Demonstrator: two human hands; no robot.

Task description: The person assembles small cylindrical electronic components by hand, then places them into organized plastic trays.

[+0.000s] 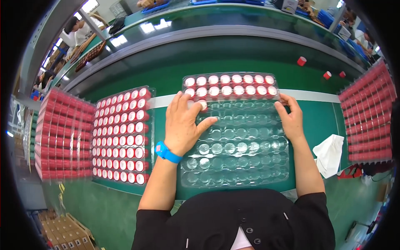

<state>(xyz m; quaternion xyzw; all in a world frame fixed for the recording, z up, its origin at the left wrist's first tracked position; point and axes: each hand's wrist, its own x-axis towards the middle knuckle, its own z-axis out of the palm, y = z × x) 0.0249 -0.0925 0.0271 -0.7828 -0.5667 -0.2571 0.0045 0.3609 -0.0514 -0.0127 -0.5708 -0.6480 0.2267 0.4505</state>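
Cylinders, red with white tops, fill the two rows of a clear tray lying farthest out, level with or just beyond the fingertips of both hands; the pockets nearer the wrists, between the two forearms, look bare. Left hand lies palm down over the tray's near-left side, thumb and fingers spread, the forefinger beside a pair of cylinders starting the third row; whether it presses on one, I cannot tell. Right hand is bent at the tray's opposite edge, thumb toward the pockets; whether it pinches the rim is unclear. Thin plastic could flex or skid if the two hands push unevenly, tipping cylinders already seated. A sideways brush of the left forefinger might knock that third-row pair askew, and its thumb, hanging over the pockets, could catch a ridge. Outward from the right hand, three loose cylinders lie on the green bench; rounded sides mean a bump could set them rolling. Left of the left hand, a full tray sits close enough for a swinging elbow to jolt. Beside the right forearm, a crumpled white cloth could be dragged by a sleeve.
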